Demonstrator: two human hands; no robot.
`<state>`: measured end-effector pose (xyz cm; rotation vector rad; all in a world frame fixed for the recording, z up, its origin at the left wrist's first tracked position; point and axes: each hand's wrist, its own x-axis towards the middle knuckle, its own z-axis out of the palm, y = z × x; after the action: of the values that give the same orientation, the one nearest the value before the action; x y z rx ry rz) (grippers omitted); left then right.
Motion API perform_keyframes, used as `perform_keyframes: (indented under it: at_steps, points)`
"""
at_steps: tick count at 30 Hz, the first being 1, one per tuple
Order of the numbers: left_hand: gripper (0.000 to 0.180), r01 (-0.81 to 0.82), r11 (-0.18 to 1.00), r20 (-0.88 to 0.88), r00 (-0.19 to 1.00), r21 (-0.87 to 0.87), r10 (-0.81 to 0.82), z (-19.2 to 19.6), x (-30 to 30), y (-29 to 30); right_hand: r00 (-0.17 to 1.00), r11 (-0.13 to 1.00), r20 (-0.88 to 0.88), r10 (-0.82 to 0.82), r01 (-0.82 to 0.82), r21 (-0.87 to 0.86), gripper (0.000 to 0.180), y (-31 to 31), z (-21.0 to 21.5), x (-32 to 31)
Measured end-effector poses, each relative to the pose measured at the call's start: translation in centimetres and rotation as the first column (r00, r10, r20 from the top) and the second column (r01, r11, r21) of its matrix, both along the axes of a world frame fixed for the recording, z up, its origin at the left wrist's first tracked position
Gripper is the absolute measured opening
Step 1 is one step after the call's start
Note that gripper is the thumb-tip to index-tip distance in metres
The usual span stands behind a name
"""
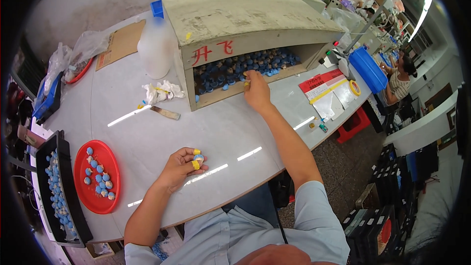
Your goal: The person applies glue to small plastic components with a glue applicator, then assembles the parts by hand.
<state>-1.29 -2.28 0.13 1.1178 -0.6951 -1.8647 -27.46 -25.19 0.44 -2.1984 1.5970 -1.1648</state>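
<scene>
- A small, rounded blue-and-cream piece (198, 158), seemingly of hard plastic or resin, is held between the thumb and fingers of the left hand (182, 168), whose tips are wrapped in yellow covers (196, 165).
- The thumb and fingers of the right hand (257, 88) are held close together at the mouth of the beige, curved-top housing (245, 17); whether anything is pinched there cannot be told.
- Just beyond the right hand, a heap of similar blue pieces (228, 71) is contained.
- To the left of the left hand, loose blue-and-cream pieces (102, 178) are spread on a red oval tray (88, 201).
- The held piece is judged light and stiff, perhaps slippery, its surface easily scuffed.
- It is best gripped lightly by opposite rounded sides.
</scene>
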Motion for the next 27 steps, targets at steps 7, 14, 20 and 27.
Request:
perform_keyframes:
  at_steps: [7, 14, 20, 27]
  points:
    - [0.027, -0.011, 1.0, -0.032, 0.999, 0.022, 0.012, 0.1, 0.0, 0.3, 0.96, 0.995, -0.264, -0.092, 0.096, 0.002, 0.038, -2.8, -1.9, 0.4]
    - [0.025, -0.31, 0.95, -0.077, 0.947, 0.025, 0.311, -0.3, -0.7, 0.0, 0.793, 0.856, 0.505, 0.339, -0.483, 0.184, 0.026, 9.0, 1.1, 6.2]
    - [0.027, -0.335, 0.942, -0.19, 0.925, 0.0, 0.329, -0.6, -0.8, 0.1, 0.702, 0.741, 0.551, 0.452, -0.639, 0.207, 0.021, 16.5, 0.2, 9.9]
    - [0.028, -0.361, 0.932, -0.23, 0.908, 0.0, 0.352, -1.6, -0.6, 0.8, 0.628, 0.698, 0.645, 0.435, -0.688, 0.2, 0.018, 16.7, -2.0, 10.1]
